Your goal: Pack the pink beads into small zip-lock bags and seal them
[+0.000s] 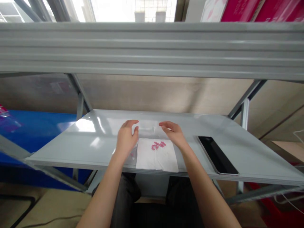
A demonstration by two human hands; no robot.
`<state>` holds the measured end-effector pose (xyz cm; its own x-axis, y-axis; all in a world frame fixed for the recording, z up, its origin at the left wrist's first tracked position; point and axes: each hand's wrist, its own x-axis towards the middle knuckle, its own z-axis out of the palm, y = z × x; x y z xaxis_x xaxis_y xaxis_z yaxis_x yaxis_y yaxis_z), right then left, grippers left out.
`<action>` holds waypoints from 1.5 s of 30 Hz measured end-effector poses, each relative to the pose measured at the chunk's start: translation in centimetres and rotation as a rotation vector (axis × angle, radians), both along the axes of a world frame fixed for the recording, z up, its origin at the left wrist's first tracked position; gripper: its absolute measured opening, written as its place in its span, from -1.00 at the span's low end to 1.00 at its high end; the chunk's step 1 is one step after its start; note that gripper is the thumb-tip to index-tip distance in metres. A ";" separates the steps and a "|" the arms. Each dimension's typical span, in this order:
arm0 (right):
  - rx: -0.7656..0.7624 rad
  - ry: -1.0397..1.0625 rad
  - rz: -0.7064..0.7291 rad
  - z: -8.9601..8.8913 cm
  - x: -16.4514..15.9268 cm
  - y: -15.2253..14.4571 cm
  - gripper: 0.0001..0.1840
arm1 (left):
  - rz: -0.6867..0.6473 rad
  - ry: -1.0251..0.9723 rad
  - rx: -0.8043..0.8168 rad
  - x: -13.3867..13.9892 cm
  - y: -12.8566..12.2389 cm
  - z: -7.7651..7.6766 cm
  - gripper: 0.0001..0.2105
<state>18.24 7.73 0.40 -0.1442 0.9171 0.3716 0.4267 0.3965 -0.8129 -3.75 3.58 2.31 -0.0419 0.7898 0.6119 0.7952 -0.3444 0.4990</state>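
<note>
My left hand [127,136] hovers over the shelf board, left of a white paper napkin [155,161]. Its thumb and forefinger curve toward the right with a gap between their tips. Opposite it, my right hand [174,132] is raised beyond the napkin's far right corner, thumb and fingers slightly apart. A faint, see-through shine lies between the hands; I cannot make out whether it is a thing or a reflection. Several small pink beads [156,145] lie in a loose cluster on the napkin. Under my left wrist a clear plastic bag [133,155] is partly hidden.
A black tablet [217,155] lies on the grey board [71,148] at right. A thick grey shelf beam [152,50] crosses above the hands. At left is a blue surface [45,123] bearing a clear plastic-wrapped item [9,122]. Pink boxes [247,11] stand at upper right.
</note>
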 end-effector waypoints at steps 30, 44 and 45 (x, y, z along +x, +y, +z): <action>-0.579 0.884 0.165 -0.2 -0.1 -3.5 -0.63 | -0.252 -0.632 -0.040 3.2 0.0 -0.7 -0.82; -0.521 0.672 0.234 0.2 -1.0 -4.9 -0.73 | -0.011 -0.409 0.121 4.2 -2.8 -1.5 -0.87; -0.499 0.650 0.236 0.1 -1.2 -5.0 -0.74 | -0.050 -0.378 0.121 4.5 -3.1 -1.2 -0.91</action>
